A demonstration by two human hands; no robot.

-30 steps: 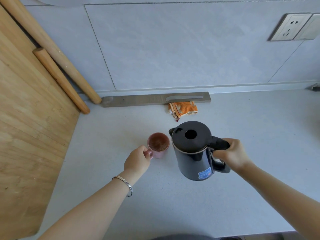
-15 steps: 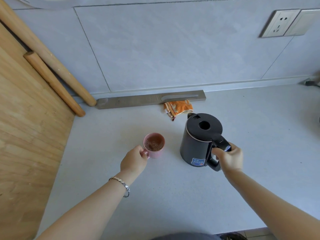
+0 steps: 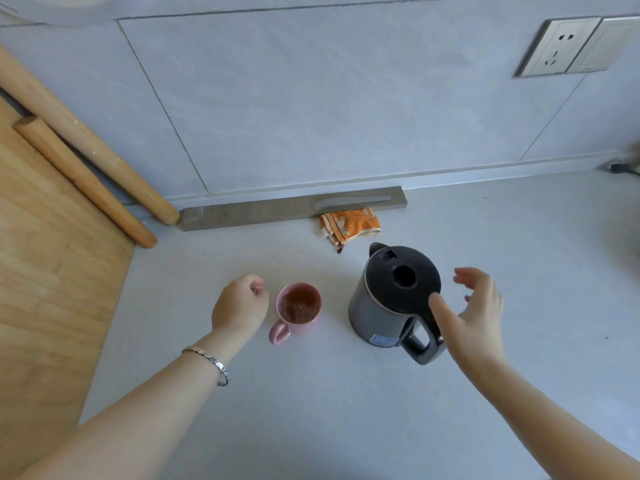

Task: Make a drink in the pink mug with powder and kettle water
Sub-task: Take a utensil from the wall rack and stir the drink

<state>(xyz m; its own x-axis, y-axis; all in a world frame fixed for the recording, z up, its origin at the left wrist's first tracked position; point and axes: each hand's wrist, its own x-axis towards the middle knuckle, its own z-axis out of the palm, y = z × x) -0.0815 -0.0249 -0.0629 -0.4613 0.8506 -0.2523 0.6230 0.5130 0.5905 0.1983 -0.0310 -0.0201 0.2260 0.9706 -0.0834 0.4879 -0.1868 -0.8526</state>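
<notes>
The pink mug (image 3: 292,325) stands on the grey counter (image 3: 329,403), filled with frothy brown drink, its handle pointing toward me. Just left of it, my left hand (image 3: 239,306) is loosely curled, apart from the mug and holding nothing. To the mug's right the dark kettle (image 3: 391,299) stands upright on the counter with its lid closed and its handle facing me. My right hand (image 3: 474,313) hovers beside the kettle's handle with fingers spread, off the handle.
An orange cloth (image 3: 349,225) lies behind the kettle, in front of a grey wooden strip (image 3: 249,213) along the wall. A wooden board (image 3: 52,271) and two rolling pins (image 3: 86,181) lean at the left. A wall socket (image 3: 557,46) is at the upper right.
The kettle was set down upright on the counter and my right hand let go of its handle. My left hand released the mug handle and drew back to the left.
</notes>
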